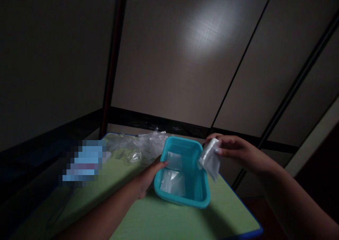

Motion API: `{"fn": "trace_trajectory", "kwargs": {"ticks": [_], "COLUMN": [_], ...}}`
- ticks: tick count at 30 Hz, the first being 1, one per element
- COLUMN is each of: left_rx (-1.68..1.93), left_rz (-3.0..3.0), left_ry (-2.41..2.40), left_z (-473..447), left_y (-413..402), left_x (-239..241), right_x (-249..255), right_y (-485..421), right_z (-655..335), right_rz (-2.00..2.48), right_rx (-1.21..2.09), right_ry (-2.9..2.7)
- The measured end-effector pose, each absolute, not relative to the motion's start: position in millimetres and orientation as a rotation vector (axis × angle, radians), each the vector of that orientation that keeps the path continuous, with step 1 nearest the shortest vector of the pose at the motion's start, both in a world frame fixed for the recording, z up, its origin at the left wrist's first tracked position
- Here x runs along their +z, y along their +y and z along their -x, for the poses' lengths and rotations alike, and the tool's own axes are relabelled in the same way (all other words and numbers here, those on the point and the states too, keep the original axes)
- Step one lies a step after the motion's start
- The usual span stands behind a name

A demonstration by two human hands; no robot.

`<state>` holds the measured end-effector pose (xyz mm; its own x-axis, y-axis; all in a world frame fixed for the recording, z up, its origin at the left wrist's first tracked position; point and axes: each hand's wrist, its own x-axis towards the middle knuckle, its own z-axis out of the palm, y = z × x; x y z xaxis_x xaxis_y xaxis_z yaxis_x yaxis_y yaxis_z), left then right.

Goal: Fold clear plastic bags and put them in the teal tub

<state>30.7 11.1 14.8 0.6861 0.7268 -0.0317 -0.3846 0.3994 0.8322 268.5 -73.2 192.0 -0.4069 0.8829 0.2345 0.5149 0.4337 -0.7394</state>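
A teal plastic basket [182,199] stands on the green table, its long sides running away from me. My left hand [152,174] grips its left wall, with the thumb over the rim and the other fingers hidden outside. Two clear plastic packets [173,183] lie inside along the left half. My right hand [227,146] pinches a folded clear plastic bag [210,159] beside the basket's right rim, with a loose flap hanging down. Whether that bag contains anything I cannot tell.
Crumpled clear plastic wrapping [143,146] lies on the table [148,217] behind and left of the basket. A blurred-out blue object [84,162] is at the table's left. Panelled cabinet doors [169,74] rise close behind. The table's blue edge shows at right.
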Motion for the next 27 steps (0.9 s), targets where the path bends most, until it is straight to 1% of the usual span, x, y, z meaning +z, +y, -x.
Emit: {"fn": "trace_trajectory", "kwargs": {"ticks": [3, 5, 8, 10, 14, 17, 23, 27], "left_rx": [0.822, 0.878, 0.939, 0.968, 1.024, 1.067, 1.095, 1.103], "left_rz": [-0.951, -0.972, -0.997, -1.010, -1.041, -1.071, -1.090, -1.101], "left_ry": [0.415, 0.423, 0.434, 0.428, 0.377, 0.345, 0.379, 0.432], "left_z": [-33, -34, -35, -36, -37, -37, -36, -36], "left_y": [10, 10, 10, 10, 11, 12, 12, 13], "left_x": [14, 15, 17, 17, 14, 13, 14, 14], "right_x": [183, 170, 152, 144, 134, 124, 99, 94], "right_y": [-48, -32, -15, -7, 2, 8, 7, -6], "right_z": [-239, -220, -199, -191, -180, -175, -171, -169], "right_rz": [1.336, 1.476, 1.702, 1.736, 1.728, 1.746, 1.824, 1.788], "right_rx": [0.633, 0.442, 0.131, 0.113, 0.206, 0.175, -0.135, -0.339], "right_ry": [-2.282, -2.454, -2.572, -2.635, -2.781, -2.828, -2.732, -2.660]}}
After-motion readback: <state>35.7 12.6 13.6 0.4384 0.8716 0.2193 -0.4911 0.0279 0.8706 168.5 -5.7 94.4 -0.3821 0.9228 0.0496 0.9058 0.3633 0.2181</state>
